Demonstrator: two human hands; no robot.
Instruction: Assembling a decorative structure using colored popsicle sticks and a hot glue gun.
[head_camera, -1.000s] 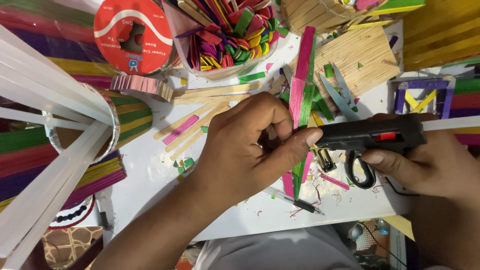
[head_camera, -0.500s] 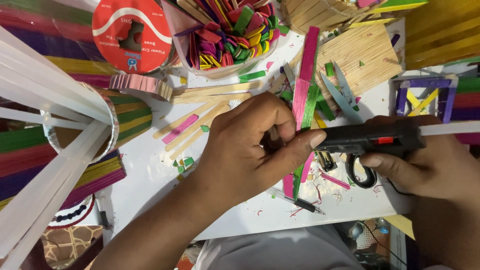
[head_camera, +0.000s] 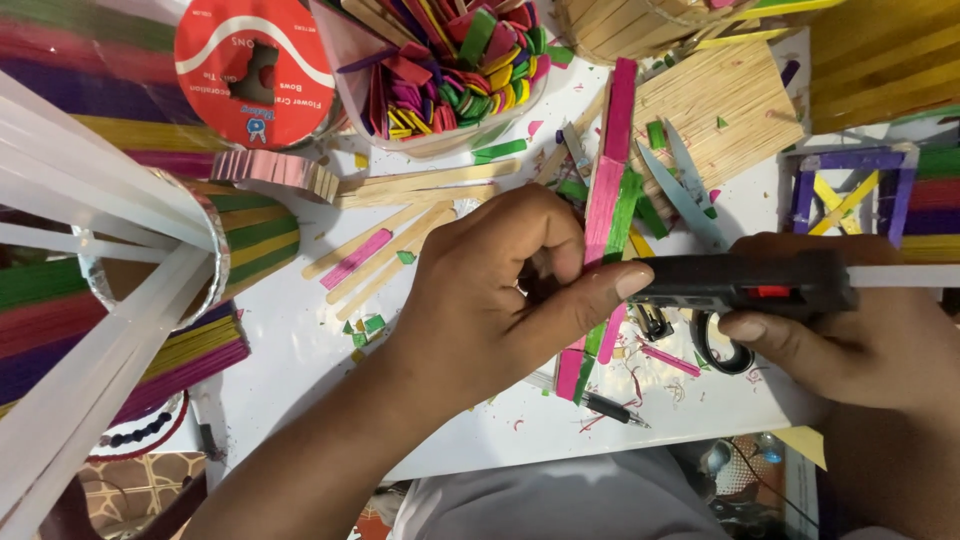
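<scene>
- Your left hand (head_camera: 490, 290) is curled nearly closed in the middle of the white table (head_camera: 300, 350). Its fingers bend in and press on the pink and green craft sticks (head_camera: 605, 215).
- Those sticks lie in a long line, running from 12 o'clock down to 6 o'clock, and pass under your left hand.
- Your left thumb (head_camera: 590, 300) sticks out toward 3 o'clock. Its tip touches the front of the black glue gun (head_camera: 745, 285).
- Your right hand (head_camera: 860, 330) sits at 3 o'clock. It is wrapped tight around the glue gun, with one finger bent under it.
- The glue gun lies flat and points toward 9 o'clock, at your left hand.
- Black-handled scissors (head_camera: 715, 345) lie just under the gun, partly hidden.
- A black pen (head_camera: 610, 408) lies at 6 o'clock from your left hand.
- A clear tub of little coloured pieces (head_camera: 450, 70) sits at 12 o'clock.
- A red round tape roll (head_camera: 255, 70) sits at 11 o'clock.
- Plain wooden sticks (head_camera: 420, 185) lie at 10 o'clock from your left hand.
</scene>
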